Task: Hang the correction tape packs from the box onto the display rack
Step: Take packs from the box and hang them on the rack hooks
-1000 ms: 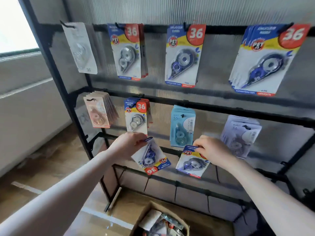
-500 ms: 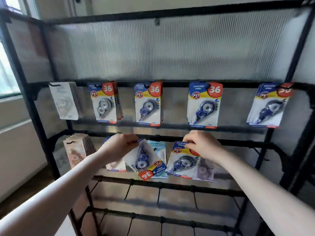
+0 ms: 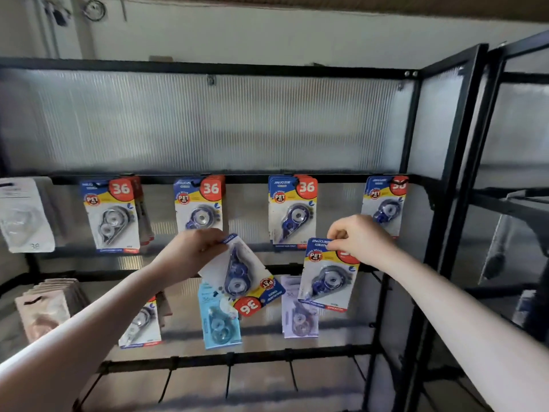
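My left hand [image 3: 191, 252] grips one end of a blue correction tape pack [image 3: 242, 278] that hangs upside down, its red "36" badge at the bottom. My right hand [image 3: 361, 240] pinches the top edge of a second blue pack [image 3: 326, 278], held upright. Both packs hang in front of the black display rack [image 3: 427, 162], just below its upper hook row. That row carries a grey-tape pack stack [image 3: 113, 215], two blue stacks [image 3: 199, 205] [image 3: 292, 212] and a fourth blue stack [image 3: 384, 203] partly behind my right hand. The box is out of view.
The lower hook row holds a pink stack [image 3: 44, 310], a grey pack [image 3: 139, 325], a light blue pack [image 3: 219, 319] and a lilac pack [image 3: 298, 307]. A white pack [image 3: 23, 215] hangs at the far left. A second black frame [image 3: 517, 203] stands to the right.
Both hands have risen with their packs from the lower rows to just under the upper hook row. The view tilted upward, and the box dropped out of sight.
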Motion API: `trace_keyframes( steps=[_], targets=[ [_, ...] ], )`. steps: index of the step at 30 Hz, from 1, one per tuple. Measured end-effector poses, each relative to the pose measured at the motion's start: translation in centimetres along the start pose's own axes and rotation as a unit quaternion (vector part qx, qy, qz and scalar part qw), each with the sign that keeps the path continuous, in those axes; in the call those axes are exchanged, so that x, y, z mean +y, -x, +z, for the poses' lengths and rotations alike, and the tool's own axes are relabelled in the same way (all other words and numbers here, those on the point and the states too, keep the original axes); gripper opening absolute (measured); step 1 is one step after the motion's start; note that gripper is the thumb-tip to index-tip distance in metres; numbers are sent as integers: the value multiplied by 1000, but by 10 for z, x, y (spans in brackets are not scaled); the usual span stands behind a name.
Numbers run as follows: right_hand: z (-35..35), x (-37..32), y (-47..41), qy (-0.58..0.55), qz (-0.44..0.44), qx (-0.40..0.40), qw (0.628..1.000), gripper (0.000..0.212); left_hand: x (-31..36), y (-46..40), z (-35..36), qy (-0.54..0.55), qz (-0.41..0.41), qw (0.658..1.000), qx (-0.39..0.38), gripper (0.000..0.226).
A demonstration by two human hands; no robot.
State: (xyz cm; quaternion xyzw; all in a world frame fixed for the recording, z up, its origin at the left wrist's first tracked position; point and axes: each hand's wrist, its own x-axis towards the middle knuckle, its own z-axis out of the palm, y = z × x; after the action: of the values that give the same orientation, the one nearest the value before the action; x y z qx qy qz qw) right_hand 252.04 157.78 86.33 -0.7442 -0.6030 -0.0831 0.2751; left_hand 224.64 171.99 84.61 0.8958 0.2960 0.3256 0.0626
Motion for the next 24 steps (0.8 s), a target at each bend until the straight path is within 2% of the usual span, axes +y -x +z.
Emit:
trace_keyframes(
  steps=[4, 10, 14, 19, 24],
  targets=[
    [-24, 31, -5, -24, 4, 27, 999, 3, 25, -13, 7, -3, 16, 1000, 22, 15],
    [-67, 81, -16, -25, -51, 84, 995, 8, 71, -31, 33, 11, 4, 997, 79, 27],
    [-96, 115, -30, -20, -72, 103, 992, 12, 107, -40, 55, 1, -11, 996, 92, 9],
    [-115, 141, -48, -19, -91, 126, 988, 11, 139, -44, 70, -11, -20, 995, 98, 7],
    [-118, 148, -58, -21, -121, 130, 984, 11, 143, -49, 72, -22, -22, 995, 95, 8]
  ],
)
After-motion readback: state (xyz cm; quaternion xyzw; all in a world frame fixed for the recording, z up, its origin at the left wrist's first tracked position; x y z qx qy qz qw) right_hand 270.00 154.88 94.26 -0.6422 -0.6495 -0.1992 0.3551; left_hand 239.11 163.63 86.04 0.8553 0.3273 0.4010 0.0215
